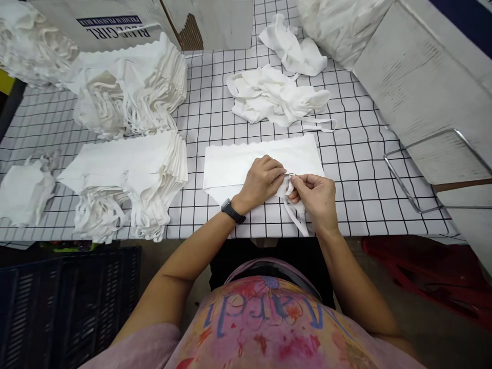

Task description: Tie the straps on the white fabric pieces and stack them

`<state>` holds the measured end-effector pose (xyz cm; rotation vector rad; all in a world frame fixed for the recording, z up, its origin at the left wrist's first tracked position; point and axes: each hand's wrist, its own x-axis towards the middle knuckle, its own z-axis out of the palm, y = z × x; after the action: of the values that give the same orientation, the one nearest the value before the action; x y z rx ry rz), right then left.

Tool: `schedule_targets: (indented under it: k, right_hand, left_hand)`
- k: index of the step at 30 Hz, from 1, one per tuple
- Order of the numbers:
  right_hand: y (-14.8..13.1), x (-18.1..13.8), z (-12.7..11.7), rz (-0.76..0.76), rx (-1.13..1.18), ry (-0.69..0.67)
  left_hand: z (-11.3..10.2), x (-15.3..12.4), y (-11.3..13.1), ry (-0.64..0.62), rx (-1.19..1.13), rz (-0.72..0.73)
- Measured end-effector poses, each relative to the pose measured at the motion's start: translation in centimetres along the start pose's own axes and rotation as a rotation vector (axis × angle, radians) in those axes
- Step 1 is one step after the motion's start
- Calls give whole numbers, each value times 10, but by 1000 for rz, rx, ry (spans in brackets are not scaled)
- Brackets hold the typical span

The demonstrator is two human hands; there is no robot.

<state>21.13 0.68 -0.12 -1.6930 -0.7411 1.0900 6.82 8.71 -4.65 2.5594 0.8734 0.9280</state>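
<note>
A flat white garment lies spread on the grid-patterned table in front of me. My left hand, with a black watch on its wrist, rests on the garment's near edge, fingers curled and pinching the fabric. My right hand is closed on a thin white strap of the same garment; the strap hangs toward the table's front edge. The two hands meet at a small metal piece on the strap.
Two stacks of folded white garments lie at the left, loose white pieces behind the garment. Cardboard boxes stand at the back, a metal wire frame at the right, a dark crate below left.
</note>
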Motion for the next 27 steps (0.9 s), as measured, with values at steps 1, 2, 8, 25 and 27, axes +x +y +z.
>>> schedule_targets:
  k: [1,2,8,25,27]
  right_hand:
    - [0,1,1,-3,-2,11]
    - [-1,1,1,-6,-3,19]
    - [0,2,2,-19,19,34]
    - [-1,4,0,3,-37,-63]
    - [-2,5,-1,10,-52,-88]
  left_hand:
    - [0,0,0,8,14,15]
    - [0,0,1,15,31,29]
    - [0,0,4,28,122,55]
    - [-1,1,8,-64,166,92]
    - [-2,2,8,-98,159,86]
